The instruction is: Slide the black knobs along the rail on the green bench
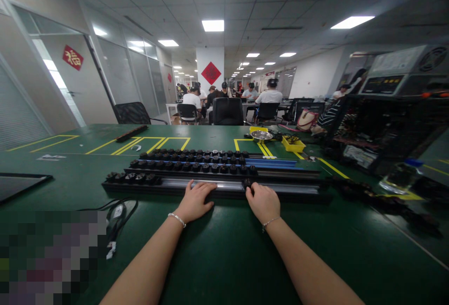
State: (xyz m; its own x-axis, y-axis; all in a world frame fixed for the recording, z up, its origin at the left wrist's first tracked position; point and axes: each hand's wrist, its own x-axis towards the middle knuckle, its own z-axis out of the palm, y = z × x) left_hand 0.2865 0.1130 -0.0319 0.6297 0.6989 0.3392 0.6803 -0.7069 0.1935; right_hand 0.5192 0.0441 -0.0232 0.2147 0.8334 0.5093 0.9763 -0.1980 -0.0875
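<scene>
My left hand (195, 200) rests at the near edge of a long black rail (164, 192) with a shiny metal channel, its fingers apart and lying on the rail. My right hand (264, 203) is closed at the thumb and fingertips around a small black knob-like piece (248, 182) sitting in the same channel. Several similar black pieces (140, 178) fill the rail's left end. Behind it, more rails lie parallel, one with a blue strip (275, 163), each carrying rows of black pieces (206, 168). The underside of the held piece is hidden.
On the green table (217, 258) are a metal bowl (261, 135), a yellow tray (293, 144), cables (121, 218), a dark tray (21, 187) at left and a dark strip (132, 133). An open computer case (372, 127) and a clear container (400, 178) stand right. People sit farther back.
</scene>
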